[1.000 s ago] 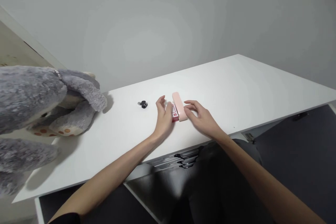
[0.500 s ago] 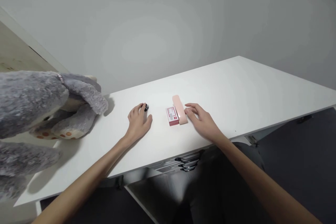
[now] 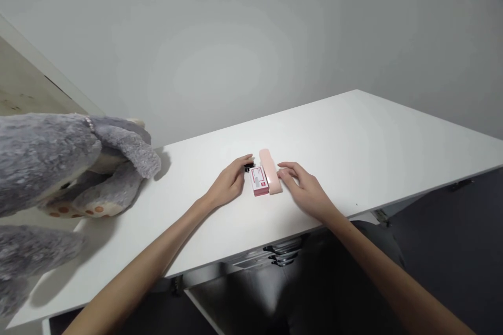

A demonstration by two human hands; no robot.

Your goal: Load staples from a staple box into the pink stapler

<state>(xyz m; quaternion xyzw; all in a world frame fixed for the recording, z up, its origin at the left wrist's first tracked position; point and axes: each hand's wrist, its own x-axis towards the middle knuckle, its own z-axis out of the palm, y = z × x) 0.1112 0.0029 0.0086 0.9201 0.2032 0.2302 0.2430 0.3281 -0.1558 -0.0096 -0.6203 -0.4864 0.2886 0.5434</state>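
Observation:
On the white table (image 3: 353,131) lie a pink stapler (image 3: 270,177) and, against its left side, a small red and white box (image 3: 258,180). My left hand (image 3: 228,186) rests on the table just left of the box, its fingertips pinched on a small black object (image 3: 248,168) next to the box's far corner. My right hand (image 3: 304,189) lies flat on the table with fingers stretched out, the tips touching the stapler's right side.
A large grey plush toy (image 3: 66,167) sits on the table's left end. Drawer handles (image 3: 281,248) show under the front edge. A plain grey wall (image 3: 251,36) stands behind the table.
My left hand went left to the small black object, took hold of it, and has brought it right beside the red box. My right hand stayed by the stapler.

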